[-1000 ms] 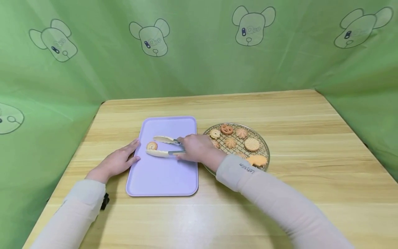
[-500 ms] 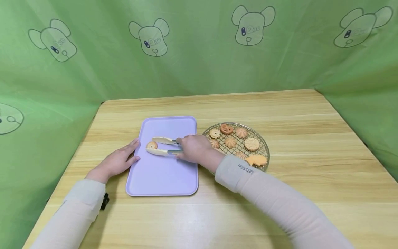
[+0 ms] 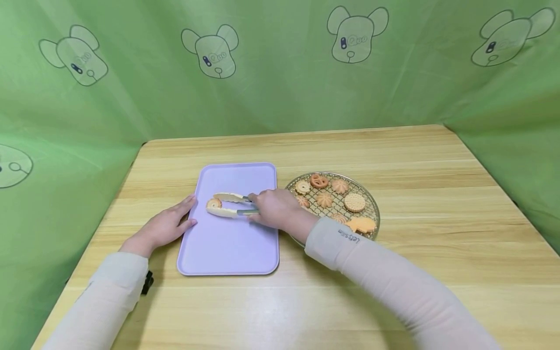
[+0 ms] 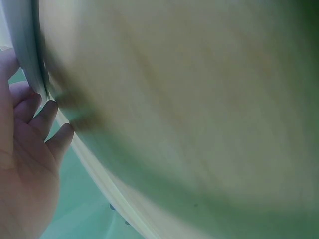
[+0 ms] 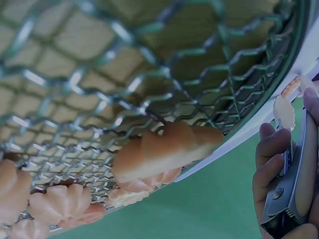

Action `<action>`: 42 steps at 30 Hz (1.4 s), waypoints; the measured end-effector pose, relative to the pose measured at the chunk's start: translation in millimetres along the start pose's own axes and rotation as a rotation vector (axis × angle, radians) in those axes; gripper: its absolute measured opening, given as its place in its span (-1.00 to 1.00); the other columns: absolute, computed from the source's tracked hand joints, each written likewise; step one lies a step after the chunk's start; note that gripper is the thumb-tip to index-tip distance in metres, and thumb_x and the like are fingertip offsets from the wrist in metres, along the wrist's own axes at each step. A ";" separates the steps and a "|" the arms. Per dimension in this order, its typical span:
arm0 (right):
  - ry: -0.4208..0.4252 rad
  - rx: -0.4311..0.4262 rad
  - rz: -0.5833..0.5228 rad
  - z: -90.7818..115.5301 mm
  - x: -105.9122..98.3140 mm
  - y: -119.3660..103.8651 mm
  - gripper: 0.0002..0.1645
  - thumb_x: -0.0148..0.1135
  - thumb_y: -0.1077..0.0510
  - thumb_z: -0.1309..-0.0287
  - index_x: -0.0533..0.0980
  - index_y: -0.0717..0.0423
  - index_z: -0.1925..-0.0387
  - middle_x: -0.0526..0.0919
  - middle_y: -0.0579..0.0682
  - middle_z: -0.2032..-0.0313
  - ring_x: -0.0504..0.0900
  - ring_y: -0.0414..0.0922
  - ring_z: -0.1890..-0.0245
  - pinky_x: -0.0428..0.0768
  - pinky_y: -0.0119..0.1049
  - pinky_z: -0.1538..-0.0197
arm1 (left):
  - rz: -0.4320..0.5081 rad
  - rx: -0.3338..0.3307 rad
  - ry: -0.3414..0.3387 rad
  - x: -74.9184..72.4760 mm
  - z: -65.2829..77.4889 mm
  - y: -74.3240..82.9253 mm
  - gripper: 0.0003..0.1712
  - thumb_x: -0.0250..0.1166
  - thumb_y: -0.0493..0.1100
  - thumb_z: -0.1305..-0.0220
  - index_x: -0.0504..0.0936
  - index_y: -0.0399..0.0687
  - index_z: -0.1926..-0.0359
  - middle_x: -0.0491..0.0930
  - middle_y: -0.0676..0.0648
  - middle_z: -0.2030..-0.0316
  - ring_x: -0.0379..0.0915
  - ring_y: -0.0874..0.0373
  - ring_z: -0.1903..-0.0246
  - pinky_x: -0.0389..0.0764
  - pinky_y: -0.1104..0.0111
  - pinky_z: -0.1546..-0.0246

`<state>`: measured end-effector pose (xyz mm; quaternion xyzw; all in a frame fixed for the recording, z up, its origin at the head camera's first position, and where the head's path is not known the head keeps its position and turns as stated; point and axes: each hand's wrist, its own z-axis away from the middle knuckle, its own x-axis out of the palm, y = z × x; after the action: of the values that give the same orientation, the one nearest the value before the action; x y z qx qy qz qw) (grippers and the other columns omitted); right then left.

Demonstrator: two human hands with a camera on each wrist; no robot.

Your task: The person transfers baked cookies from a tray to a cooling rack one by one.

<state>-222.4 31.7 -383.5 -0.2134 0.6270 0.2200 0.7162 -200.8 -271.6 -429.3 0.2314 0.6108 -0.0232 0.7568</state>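
My right hand grips metal tongs with pale scalloped tips over the lilac tray. Between those tips sits a round swirl cookie, near the tray's left side; whether both tips touch it is hard to tell. In the right wrist view, fingers and thumb wrap the tongs' handle. My left hand rests at the tray's left edge, fingers extended and thumb apart. The left wrist view shows its fingertips by the tray's rim.
A round wire rack right of the tray carries several cookies, among them a pretzel-shaped one and a round dimpled one. My right forearm covers part of its near side. A green curtain stands behind the wooden table.
The tips of the tongs have drawn slightly closer together around the swirl cookie. My left hand and the tray stay where they were.
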 end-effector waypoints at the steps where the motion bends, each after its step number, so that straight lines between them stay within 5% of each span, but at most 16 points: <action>1: 0.005 -0.003 0.000 0.5 0.6 0.4 -0.22 0.11 -0.38 -0.17 0.37 -0.09 -0.31 0.66 -0.05 0.15 0.62 -0.08 0.38 0.51 -0.28 0.59 | 0.000 0.000 0.000 -0.1 -0.1 0.0 -0.26 0.03 0.02 -0.45 0.01 -0.22 -0.47 -0.05 -0.21 -0.45 -0.02 -0.20 -0.36 0.10 -0.04 -0.31; 12: 0.043 -0.029 -0.016 8.9 0.5 11.3 -0.20 0.04 -0.40 -0.20 0.32 -0.10 -0.35 0.66 -0.02 0.13 0.63 -0.08 0.40 0.52 -0.31 0.60 | 0.001 -0.009 -0.012 -0.9 0.7 1.4 -0.24 0.02 0.04 -0.45 -0.02 -0.21 -0.47 -0.08 -0.20 -0.45 -0.03 -0.21 -0.36 0.10 -0.05 -0.31; 21: 0.170 -0.087 -0.028 20.8 -0.9 31.3 -0.24 0.09 -0.35 -0.21 0.38 -0.03 -0.31 0.69 0.05 0.17 0.63 -0.11 0.47 0.57 -0.26 0.58 | -0.002 0.002 -0.005 0.4 0.4 0.9 -0.25 0.02 0.03 -0.45 -0.01 -0.23 -0.47 -0.06 -0.22 -0.45 -0.04 -0.20 -0.37 0.08 -0.04 -0.32; 32: 0.210 -0.127 -0.066 42.0 -7.9 62.3 -0.20 0.07 -0.36 -0.21 0.33 -0.03 -0.34 0.60 0.07 -0.07 0.66 0.01 0.10 0.66 -0.20 0.38 | 0.008 0.010 -0.003 -0.3 0.6 -0.5 -0.25 0.03 0.04 -0.45 0.00 -0.22 -0.47 -0.07 -0.21 -0.45 -0.05 -0.19 -0.37 0.07 -0.04 -0.32; 42: 0.247 -0.163 -0.099 59.2 -9.8 93.3 -0.20 0.22 -0.31 -0.13 0.40 0.00 -0.29 0.61 0.09 -0.05 0.66 0.06 0.14 0.65 -0.04 0.22 | 0.012 0.016 -0.001 0.5 0.9 -0.9 -0.25 0.03 0.03 -0.45 -0.01 -0.22 -0.47 -0.07 -0.22 -0.45 -0.06 -0.19 -0.37 0.07 -0.04 -0.32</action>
<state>-230.4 141.4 -369.3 -0.3270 0.6791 0.2067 0.6238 -200.1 -272.6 -429.9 0.2413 0.6088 -0.0237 0.7554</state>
